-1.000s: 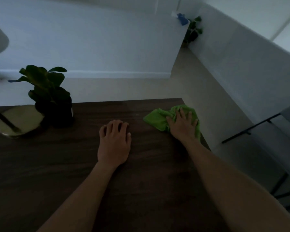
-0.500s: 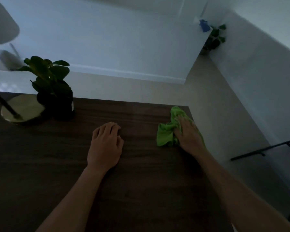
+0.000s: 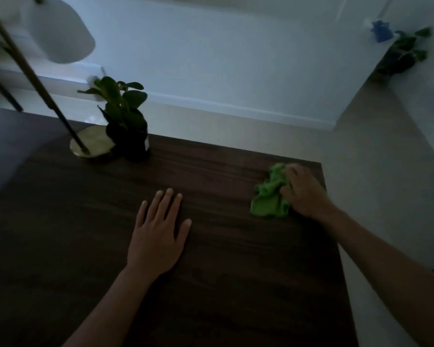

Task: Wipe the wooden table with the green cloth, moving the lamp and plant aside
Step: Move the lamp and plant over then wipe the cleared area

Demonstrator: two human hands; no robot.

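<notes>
right hand (image 3: pixel 303 194) clamped on bunched green cloth (image 3: pixel 269 199), far-right tabletop (image 3: pixel 236 284) corner, wiping | left hand (image 3: pixel 158 236) flat, fingers apart, likely bracing | lamp (image 3: pixel 93 144), plant (image 3: pixel 125 121) far-left, not yet shifted

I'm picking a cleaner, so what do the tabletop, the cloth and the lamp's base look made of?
Tabletop: dark wood or wood-look veneer, matte; long grain streaks show. Cloth: bright green soft fabric, perhaps microfibre; it bunches in folds where the right hand grips it. Lamp base: probably brass-coloured metal, with a dull sheen.
</notes>
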